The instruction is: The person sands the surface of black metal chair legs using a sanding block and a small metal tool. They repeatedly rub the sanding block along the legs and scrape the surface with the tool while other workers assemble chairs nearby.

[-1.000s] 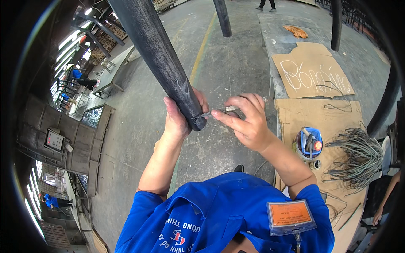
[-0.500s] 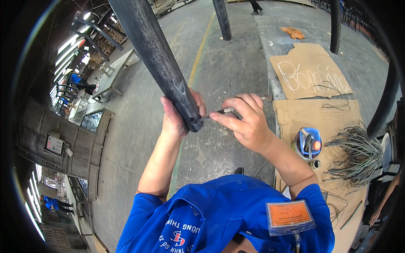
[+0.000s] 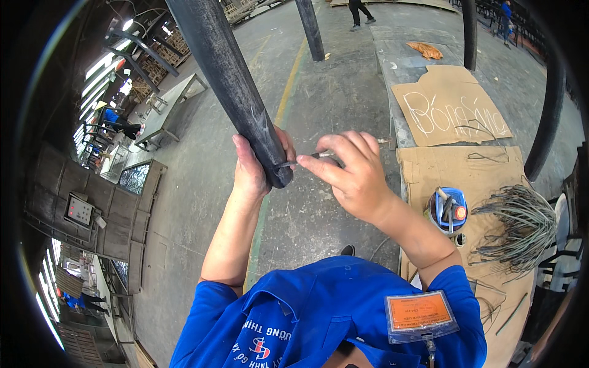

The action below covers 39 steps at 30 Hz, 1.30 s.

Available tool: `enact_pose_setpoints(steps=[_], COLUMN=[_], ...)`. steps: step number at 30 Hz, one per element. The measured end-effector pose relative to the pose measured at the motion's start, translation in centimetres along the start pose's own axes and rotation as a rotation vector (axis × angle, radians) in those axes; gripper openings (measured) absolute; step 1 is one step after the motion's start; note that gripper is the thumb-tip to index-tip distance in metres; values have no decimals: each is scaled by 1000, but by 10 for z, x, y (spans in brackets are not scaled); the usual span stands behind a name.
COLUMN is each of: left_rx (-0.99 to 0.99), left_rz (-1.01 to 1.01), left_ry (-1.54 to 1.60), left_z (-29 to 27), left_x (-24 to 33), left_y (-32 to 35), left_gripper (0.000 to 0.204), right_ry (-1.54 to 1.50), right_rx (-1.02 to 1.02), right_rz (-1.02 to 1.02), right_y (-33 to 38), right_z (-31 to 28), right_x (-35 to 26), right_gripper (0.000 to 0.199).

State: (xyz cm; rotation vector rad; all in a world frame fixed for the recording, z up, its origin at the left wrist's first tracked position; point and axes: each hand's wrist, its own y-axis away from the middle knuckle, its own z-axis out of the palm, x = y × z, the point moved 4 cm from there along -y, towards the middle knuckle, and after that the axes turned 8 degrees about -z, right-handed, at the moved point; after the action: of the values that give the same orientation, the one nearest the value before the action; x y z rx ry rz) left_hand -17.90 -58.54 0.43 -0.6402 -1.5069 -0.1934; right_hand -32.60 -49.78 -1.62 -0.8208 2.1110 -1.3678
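A long dark grey-black round leg [image 3: 227, 73], with paler scuffed streaks, slants from the top edge down to the middle. My left hand [image 3: 250, 168] is wrapped round its lower end, the thumb on the left side and fingertips showing on the right. My right hand [image 3: 359, 178] pinches a slim dark hand tool [image 3: 288, 164] with a thin flat tip. That tip touches the leg's side just above its rounded end, near a dark mark. Whether it is a scraper or a small knife, I cannot tell.
On my right, a table bears cardboard sheets [image 3: 423, 168], a blue-rimmed tub [image 3: 463, 199] of tools, a small dark jar [image 3: 460, 239] and a bundle of dark strands [image 3: 515, 230]. An orange cloth [image 3: 425, 50] lies farther back. Other dark legs [image 3: 310, 30] stand around. People are in the distance.
The tool's tip has shifted slightly up the leg from its end, and my right hand has moved a little left. The leg's lower end sits slightly higher. A distant person has stepped left.
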Motion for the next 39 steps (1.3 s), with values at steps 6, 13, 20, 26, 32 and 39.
enact_pose_setpoints(steps=[6, 13, 20, 26, 32, 39], left_rx=[31, 23, 5, 17, -69, -139], left_rz=[-12, -16, -24, 3, 72, 82], left_ry=[4, -24, -30, -71, -64, -40], left_z=[-3, -12, -36, -59, -82, -101], left_x=[1, 3, -1, -12, -23, -34], left_y=[0, -6, -25, -51, -83, -112], left_gripper=[84, 85, 87, 88, 86, 85], right_ry=[-85, -231, -239, -238, -193, -131], right_rx=[52, 28, 30, -4, -7, 22], right_rz=[-29, -54, -44, -32, -32, 32], right_y=[-5, -15, -31, -42, -52, -60], right_z=[-1, 15, 39, 62, 85, 106], right_x=[12, 31, 45, 61, 83, 105], right_gripper=[29, 40, 32, 36, 40, 30])
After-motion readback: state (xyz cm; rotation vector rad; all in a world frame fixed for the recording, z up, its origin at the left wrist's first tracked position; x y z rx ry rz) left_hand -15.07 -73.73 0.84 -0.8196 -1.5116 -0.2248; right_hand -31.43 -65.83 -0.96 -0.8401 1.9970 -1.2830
